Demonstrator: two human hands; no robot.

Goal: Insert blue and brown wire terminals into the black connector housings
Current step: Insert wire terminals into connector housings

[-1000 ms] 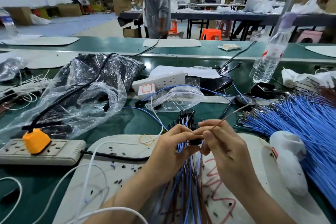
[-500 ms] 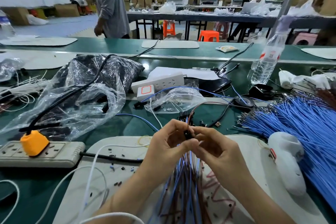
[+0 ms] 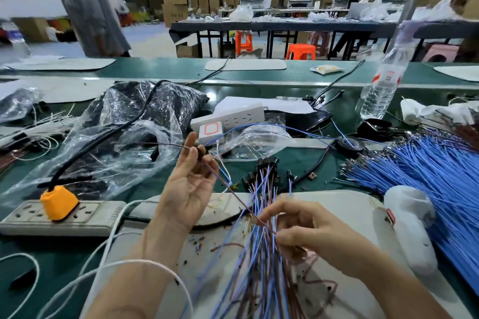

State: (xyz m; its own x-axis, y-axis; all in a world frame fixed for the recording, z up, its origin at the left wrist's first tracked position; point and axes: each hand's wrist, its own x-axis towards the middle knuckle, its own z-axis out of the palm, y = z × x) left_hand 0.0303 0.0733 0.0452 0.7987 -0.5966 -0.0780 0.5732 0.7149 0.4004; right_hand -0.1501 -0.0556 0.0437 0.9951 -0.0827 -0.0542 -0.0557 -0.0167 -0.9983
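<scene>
Noted left hand [image 3: 189, 184] raised over the green bench [image 3: 64, 254], palm toward camera, forefinger straight up, thumb and remaining fingertips pinching one black connector housing [image 3: 201, 151]. Traced a thin brown wire [image 3: 155, 143] sticking out leftward from that housing, plus a blue-and-brown pair [image 3: 228, 188] running from it down and rightward into the right hand [image 3: 305, 230]. Found right hand low over the white mat [image 3: 350, 204], fingers curled, pinching that pair at the point of meeting the finished bundle [image 3: 259, 267]; cannot tell whether other strands also sit in the pinch. Logged completed housings [image 3: 264, 166] clustered just beyond the mat's far edge, leads fanning back toward the body. Logged loose blue wires [image 3: 427, 176] heaped at far right, well apart from both hands, bare terminals pointing left. Judged step: one housing loaded or nearly loaded, held up clear of the cluster for a look, with leads gathered into the bundle by the right hand. Cannot confirm full seating of either terminal: housing small, partly hidden behind fingertips. Expect next move to call for a light tug on each lead to prove the latch, then setting the housing down beside the cluster and reaching right for a fresh wire. Flagged risk: thin leads snagging among bundle strands during the set-down.
</scene>
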